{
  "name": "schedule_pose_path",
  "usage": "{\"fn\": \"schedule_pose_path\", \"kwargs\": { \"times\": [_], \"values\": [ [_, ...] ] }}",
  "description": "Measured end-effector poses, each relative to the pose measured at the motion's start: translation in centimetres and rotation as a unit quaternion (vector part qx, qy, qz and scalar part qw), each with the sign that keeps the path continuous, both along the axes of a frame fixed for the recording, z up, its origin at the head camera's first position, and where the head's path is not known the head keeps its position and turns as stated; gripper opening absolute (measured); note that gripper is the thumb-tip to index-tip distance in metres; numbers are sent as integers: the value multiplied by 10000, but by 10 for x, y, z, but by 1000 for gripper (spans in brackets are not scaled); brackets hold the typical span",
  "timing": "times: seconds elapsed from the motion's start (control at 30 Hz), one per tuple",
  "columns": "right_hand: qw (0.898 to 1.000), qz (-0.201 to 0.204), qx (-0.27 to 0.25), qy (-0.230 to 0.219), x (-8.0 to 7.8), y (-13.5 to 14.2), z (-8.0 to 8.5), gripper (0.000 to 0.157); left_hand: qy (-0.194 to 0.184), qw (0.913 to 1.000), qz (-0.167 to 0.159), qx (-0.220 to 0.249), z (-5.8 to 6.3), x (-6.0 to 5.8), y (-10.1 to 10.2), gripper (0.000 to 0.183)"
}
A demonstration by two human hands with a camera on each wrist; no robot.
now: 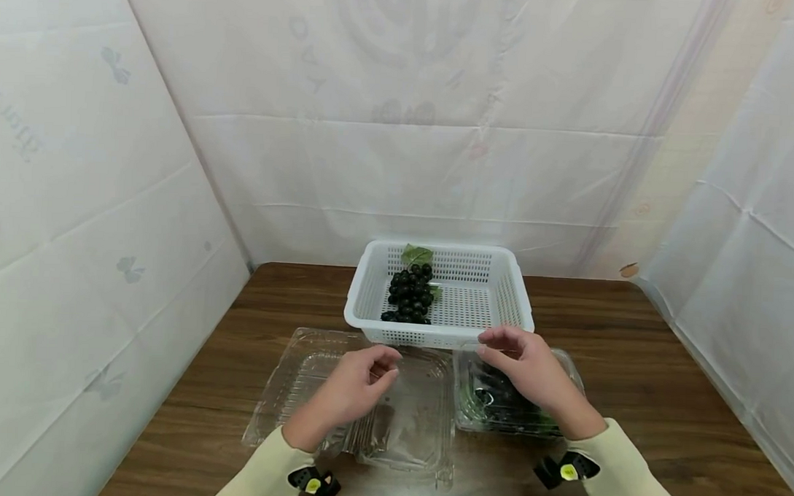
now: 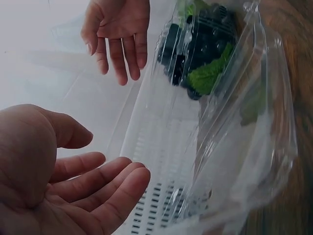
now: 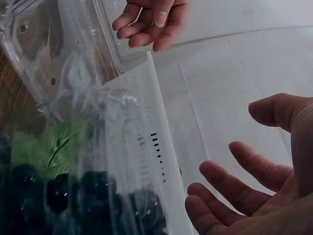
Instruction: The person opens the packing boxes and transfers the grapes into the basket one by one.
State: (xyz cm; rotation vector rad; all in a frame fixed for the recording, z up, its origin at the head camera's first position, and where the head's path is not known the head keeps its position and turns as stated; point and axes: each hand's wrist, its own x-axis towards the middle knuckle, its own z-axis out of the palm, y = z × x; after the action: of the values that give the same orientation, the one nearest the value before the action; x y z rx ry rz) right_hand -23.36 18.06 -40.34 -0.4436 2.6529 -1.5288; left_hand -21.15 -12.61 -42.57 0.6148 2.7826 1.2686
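In the head view my left hand (image 1: 353, 386) hovers over an unfolded clear plastic clamshell box (image 1: 419, 417), fingers loosely bent and holding nothing. My right hand (image 1: 536, 371) hangs above a second clear clamshell box (image 1: 470, 420), whose lid is down over dark grapes and green leaves. Both wrist views show gaps between fingers and thumb, with nothing in either palm. Dark grapes (image 3: 93, 188) and a leaf (image 3: 63, 147) show through the plastic in the right wrist view. Part of each box is hidden beneath the hands.
Behind the boxes stands a white slotted basket (image 1: 523, 318). A bunch of dark grapes (image 1: 410, 292) with green leaves lies in its left half. The brown wooden table (image 1: 641, 402) meets white sheets (image 1: 400, 168) at the back and both sides.
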Motion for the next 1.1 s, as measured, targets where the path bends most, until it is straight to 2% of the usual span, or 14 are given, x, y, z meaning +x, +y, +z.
{"fn": "schedule_pose_path", "kwargs": {
  "times": [0.23,0.37,0.43,0.57,0.67,0.8,0.93,1.1],
  "values": [
    [9996,-59,102,271,14,12,-10,37,-184,9997,-168,56,-5,-1,14,23],
    [9954,-41,449,845,19,16,-17,35,-297,9992,-279,34,-7,-2,21,23],
    [9900,-67,670,1237,22,17,-19,31,-373,9988,-329,39,-7,-3,23,23],
    [9730,-141,1187,1976,27,19,-24,21,-452,9982,-391,70,-6,-5,27,25],
    [9593,-305,1628,2285,31,22,-28,21,-455,9980,-425,64,-7,-7,29,27],
    [9463,-431,2028,2482,35,29,-35,31,-542,9974,-471,65,-11,-9,32,28],
    [9359,-335,2253,2686,38,36,-41,42,-798,9955,-486,163,-14,-10,38,29],
    [9308,-124,2590,2577,40,38,-41,57,-1234,9904,-543,317,-17,-10,50,30]
  ]
}}
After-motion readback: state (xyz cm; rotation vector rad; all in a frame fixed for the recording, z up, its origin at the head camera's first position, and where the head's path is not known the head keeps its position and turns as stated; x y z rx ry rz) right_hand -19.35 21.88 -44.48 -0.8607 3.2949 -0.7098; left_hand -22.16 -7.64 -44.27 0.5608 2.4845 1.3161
